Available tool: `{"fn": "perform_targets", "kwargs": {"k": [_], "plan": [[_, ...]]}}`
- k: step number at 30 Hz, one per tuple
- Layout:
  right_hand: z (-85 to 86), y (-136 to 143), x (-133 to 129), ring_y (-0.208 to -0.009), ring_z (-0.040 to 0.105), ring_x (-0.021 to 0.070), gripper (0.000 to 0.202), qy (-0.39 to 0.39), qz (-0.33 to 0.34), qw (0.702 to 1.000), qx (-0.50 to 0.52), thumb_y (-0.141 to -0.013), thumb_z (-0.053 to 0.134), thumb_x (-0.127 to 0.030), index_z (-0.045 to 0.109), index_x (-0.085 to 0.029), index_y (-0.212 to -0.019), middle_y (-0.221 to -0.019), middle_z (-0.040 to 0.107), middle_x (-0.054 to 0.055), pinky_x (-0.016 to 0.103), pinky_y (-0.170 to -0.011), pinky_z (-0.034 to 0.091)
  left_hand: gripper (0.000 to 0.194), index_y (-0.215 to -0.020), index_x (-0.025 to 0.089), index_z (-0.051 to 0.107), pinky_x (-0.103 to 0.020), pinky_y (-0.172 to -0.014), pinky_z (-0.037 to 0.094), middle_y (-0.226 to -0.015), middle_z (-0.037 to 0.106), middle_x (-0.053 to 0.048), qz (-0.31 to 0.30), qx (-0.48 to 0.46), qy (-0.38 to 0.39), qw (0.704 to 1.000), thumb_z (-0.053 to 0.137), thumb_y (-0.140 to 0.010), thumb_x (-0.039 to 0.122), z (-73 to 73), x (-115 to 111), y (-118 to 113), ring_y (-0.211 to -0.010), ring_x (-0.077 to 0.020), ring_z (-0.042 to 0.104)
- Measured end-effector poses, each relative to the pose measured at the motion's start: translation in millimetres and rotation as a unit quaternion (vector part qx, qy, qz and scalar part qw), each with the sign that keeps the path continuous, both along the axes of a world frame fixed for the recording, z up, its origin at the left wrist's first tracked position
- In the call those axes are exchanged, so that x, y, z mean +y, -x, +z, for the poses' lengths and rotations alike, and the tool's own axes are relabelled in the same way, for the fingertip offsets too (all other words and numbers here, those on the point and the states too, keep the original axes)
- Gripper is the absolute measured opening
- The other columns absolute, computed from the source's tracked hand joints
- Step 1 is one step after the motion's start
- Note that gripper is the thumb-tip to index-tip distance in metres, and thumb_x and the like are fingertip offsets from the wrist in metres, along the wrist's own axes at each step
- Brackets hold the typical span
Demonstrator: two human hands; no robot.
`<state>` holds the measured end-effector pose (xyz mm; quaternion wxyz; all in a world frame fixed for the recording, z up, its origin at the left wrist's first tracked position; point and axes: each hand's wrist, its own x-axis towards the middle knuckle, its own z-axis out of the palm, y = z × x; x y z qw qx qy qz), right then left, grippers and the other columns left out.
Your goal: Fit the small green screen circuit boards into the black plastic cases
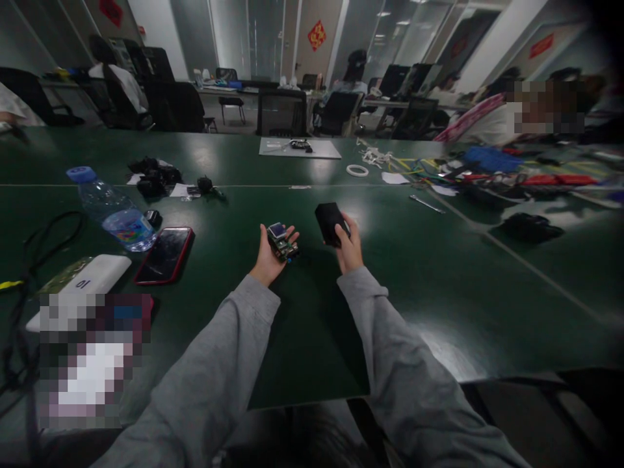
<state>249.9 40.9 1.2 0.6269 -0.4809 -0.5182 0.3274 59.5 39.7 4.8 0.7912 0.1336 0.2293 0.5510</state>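
Left hand [270, 255] palm up, fingers curled loosely around a small green circuit board with a little square screen [281, 240]; board lies in the palm, held just above the dark green table [439, 286]. Right hand [347, 247] closed on a small black boxy casing [330, 222], thumb on its face, lifted off the tabletop; material probably plastic, too dim to tell. Both hands sit near the middle of the table, well in from the near edge, the two items close but apart. Grey sleeves on both arms.

Toward the left edge: red-cased smartphone [164, 255] lying flat, clear plastic water bottle with blue cap [112, 211] on its side just beside it, white power bank [80, 285] nearer the near-left corner. Black cable [46, 237] loops at the left edge. Far side: white tape ring [357, 170], grey mat [299, 149]. Another person sits at the far-right corner by coloured wires [487, 170].
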Motion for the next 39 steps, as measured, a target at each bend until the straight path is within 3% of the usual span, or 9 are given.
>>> {"fn": "perform_targets", "kwargs": {"k": [3, 7, 12, 15, 19, 24, 30, 35, 39], "plan": [[-2.9, 2, 3, -0.094, 0.058, 0.0200, 0.056, 0.096, 0.122, 0.977, 0.145, -0.082, 0.050, -0.049, 0.036, -0.033, -0.134, -0.119, 0.055, 0.004, 0.039, -0.075, 0.053, 0.057, -0.111, 0.018, 0.058, -0.033, -0.081, 0.050, -0.114, 0.064, -0.010, 0.000, 0.007, 0.019, 1.000, 0.040, -0.083, 0.064, 1.4, 0, -2, -0.105, -0.0224, 0.061], [-2.3, 14, -2, -0.087, 0.060, 0.0173, 0.053, 0.135, 0.195, 0.958, 0.162, -0.084, 0.047, -0.050, 0.036, -0.038, -0.135, -0.118, 0.057, 0.000, 0.035, -0.072, 0.055, 0.057, -0.108, 0.017, 0.060, -0.033, -0.081, 0.050, -0.097, 0.069, -0.008, -0.008, 0.004, 0.029, 1.000, 0.039, -0.084, 0.063, 1.5, 0, -4, -0.095, -0.0204, 0.065], [0.4, 26, -11, -0.094, 0.060, 0.0194, 0.054, 0.141, 0.232, 0.956, 0.112, -0.083, 0.050, -0.052, 0.041, -0.034, -0.132, -0.119, 0.058, 0.002, 0.033, -0.068, 0.055, 0.058, -0.102, 0.016, 0.065, -0.038, -0.086, 0.049, -0.088, 0.071, -0.009, -0.032, 0.000, 0.017, 0.999, 0.039, -0.084, 0.064, 2.0, -1, -6, -0.091, -0.0239, 0.065], [2.6, 30, -14, -0.099, 0.059, 0.0195, 0.056, 0.116, 0.239, 0.959, 0.096, -0.082, 0.053, -0.054, 0.043, -0.031, -0.131, -0.118, 0.059, 0.003, 0.035, -0.077, 0.053, 0.059, -0.104, 0.016, 0.065, -0.041, -0.089, 0.048, -0.093, 0.071, -0.010, -0.039, -0.001, 0.009, 0.999, 0.038, -0.084, 0.065, 2.7, -2, -6, -0.096, -0.0257, 0.064], [-3.0, 24, -11, -0.099, 0.060, 0.0191, 0.062, 0.074, 0.240, 0.967, 0.043, -0.076, 0.064, -0.043, 0.041, -0.029, -0.133, -0.116, 0.060, 0.004, 0.038, -0.088, 0.049, 0.061, -0.108, 0.015, 0.063, -0.042, -0.090, 0.047, -0.097, 0.070, -0.012, -0.046, 0.006, 0.008, 0.999, 0.036, -0.084, 0.065, 1.8, -2, -5, -0.099, -0.0269, 0.063], [-21.1, 5, 7, -0.091, 0.061, 0.0206, 0.049, 0.029, 0.124, 0.989, -0.071, -0.073, 0.064, -0.040, 0.056, -0.020, -0.116, -0.096, 0.065, 0.004, 0.042, -0.090, 0.046, 0.060, -0.111, 0.013, 0.060, -0.039, -0.088, 0.049, -0.101, 0.069, -0.013, -0.034, 0.012, -0.002, 0.999, 0.036, -0.086, 0.062, 2.0, -3, -4, -0.097, -0.0240, 0.065], [-29.3, -27, 25, -0.090, 0.061, 0.0219, 0.040, 0.022, -0.027, 0.997, -0.065, -0.073, 0.060, -0.042, 0.064, -0.014, -0.102, -0.096, 0.066, 0.009, 0.040, -0.087, 0.047, 0.060, -0.115, 0.013, 0.056, -0.037, -0.086, 0.050, -0.116, 0.063, -0.015, -0.059, 0.011, -0.022, 0.998, 0.037, -0.086, 0.062, 5.3, -4, -6, -0.108, -0.0247, 0.061], [-36.2, -81, 44, -0.084, 0.062, 0.0205, 0.044, 0.057, -0.103, 0.993, -0.021, -0.070, 0.057, -0.032, 0.063, -0.012, -0.109, -0.093, 0.066, 0.010, 0.038, -0.079, 0.050, 0.059, -0.116, 0.013, 0.054, -0.038, -0.089, 0.048, -0.123, 0.059, -0.016, -0.067, 0.003, -0.038, 0.997, 0.036, -0.086, 0.061, 2.7, -3, -4, -0.112, -0.0254, 0.058], [-41.0, -136, 52, -0.080, 0.062, 0.0187, 0.038, 0.048, -0.202, 0.976, -0.060, -0.071, 0.056, -0.022, 0.066, -0.009, -0.106, -0.092, 0.067, 0.012, 0.033, -0.074, 0.050, 0.059, -0.117, 0.014, 0.054, -0.036, -0.091, 0.047, -0.127, 0.057, -0.016, -0.066, 0.000, -0.043, 0.997, 0.037, -0.086, 0.061, 1.1, -2, -4, -0.114, -0.0250, 0.057]]}}
